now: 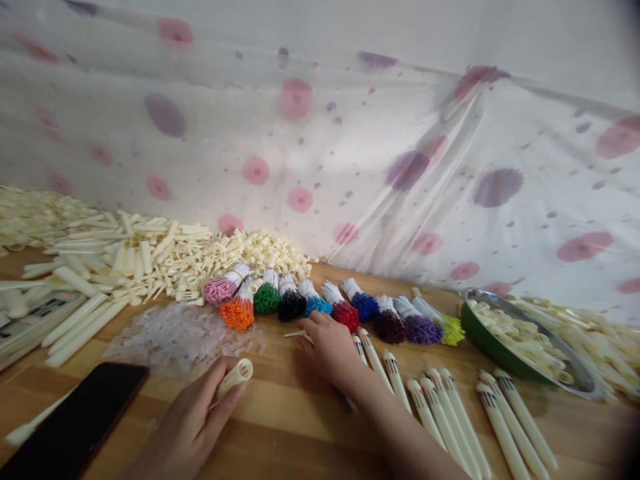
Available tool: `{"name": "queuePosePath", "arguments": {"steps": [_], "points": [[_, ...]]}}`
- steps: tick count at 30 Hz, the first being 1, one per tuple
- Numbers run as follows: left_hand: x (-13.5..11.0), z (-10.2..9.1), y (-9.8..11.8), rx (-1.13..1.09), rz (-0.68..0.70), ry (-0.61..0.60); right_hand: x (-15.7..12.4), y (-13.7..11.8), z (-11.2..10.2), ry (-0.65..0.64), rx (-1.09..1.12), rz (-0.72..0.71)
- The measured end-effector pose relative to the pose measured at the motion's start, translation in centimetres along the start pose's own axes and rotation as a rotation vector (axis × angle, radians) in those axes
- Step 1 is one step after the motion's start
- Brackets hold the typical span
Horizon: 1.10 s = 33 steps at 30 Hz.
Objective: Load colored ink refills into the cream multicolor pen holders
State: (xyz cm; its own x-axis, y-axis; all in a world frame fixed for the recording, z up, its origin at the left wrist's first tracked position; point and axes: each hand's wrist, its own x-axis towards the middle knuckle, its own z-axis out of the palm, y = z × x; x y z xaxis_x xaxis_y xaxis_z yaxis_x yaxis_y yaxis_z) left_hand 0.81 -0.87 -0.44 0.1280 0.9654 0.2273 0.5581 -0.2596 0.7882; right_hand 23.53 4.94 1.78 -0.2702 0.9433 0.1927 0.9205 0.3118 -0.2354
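Head view: two hands at work on a wooden tabletop (pixel 300 413).
A pile of cream parts (pixel 150 257) fills the far left corner. A row of coloured refill bundles (pixel 340 310) runs across mid-table, and a phone (pixel 75 420) lies at the near left edge. At the near edge the left hand (pixel 195 420) has its fingers closed round a cream tube (pixel 235 377). The right hand (pixel 327 347) lies just before the bundles, fingertips at a thin stick (pixel 294 333); whether it grips cannot be told.

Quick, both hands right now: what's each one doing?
Left hand: closed around a cream pen barrel.
Right hand: fingers curled by the refill bundles; a thin refill at its fingertips, grip cannot be told.
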Motion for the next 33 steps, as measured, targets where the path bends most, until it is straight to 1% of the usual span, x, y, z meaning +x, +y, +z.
{"name": "queuePosePath", "arguments": {"steps": [2,4,7,11,14,16,18,20,22,27,30,33], "points": [[-0.2,-0.3,0.0,-0.055,-0.041,0.046,-0.1,-0.2,0.5,-0.027,-0.031,-0.007],[-0.2,-0.8,0.1,-0.146,-0.115,0.077,-0.2,-0.4,0.9,-0.037,-0.043,-0.010],[0.4,-1.8,0.3,-0.299,-0.215,0.126,-0.3,-0.7,1.1,-0.034,-0.030,0.000],[1.8,-3.4,0.3,-0.457,-0.287,0.338,-0.6,-1.2,1.2,-0.022,-0.002,0.029],[2.5,-4.4,0.4,-0.557,-0.325,0.444,-0.8,-1.8,1.3,-0.008,-0.011,0.066],[2.6,-4.8,0.5,-0.602,-0.330,0.464,-0.5,-2.3,1.1,0.005,-0.026,0.086],[2.6,-4.9,0.5,-0.632,-0.315,0.457,0.1,-3.1,0.9,0.022,-0.038,0.084],[2.5,-4.9,0.5,-0.644,-0.287,0.436,1.2,-4.1,0.5,0.032,-0.035,0.053],[2.4,-4.7,0.5,-0.635,-0.282,0.427,3.0,-5.4,0.3,0.031,-0.020,0.004],[2.2,-4.5,0.0,-0.628,-0.296,0.420,9.2,-8.2,0.6,0.002,-0.037,-0.096],[2.3,-4.6,-0.3,-0.635,-0.300,0.402,12.3,-8.8,1.1,-0.009,-0.090,-0.195],[2.4,-4.6,-0.2,-0.653,-0.305,0.408,13.7,-8.8,1.5,-0.029,-0.159,-0.317]]}}
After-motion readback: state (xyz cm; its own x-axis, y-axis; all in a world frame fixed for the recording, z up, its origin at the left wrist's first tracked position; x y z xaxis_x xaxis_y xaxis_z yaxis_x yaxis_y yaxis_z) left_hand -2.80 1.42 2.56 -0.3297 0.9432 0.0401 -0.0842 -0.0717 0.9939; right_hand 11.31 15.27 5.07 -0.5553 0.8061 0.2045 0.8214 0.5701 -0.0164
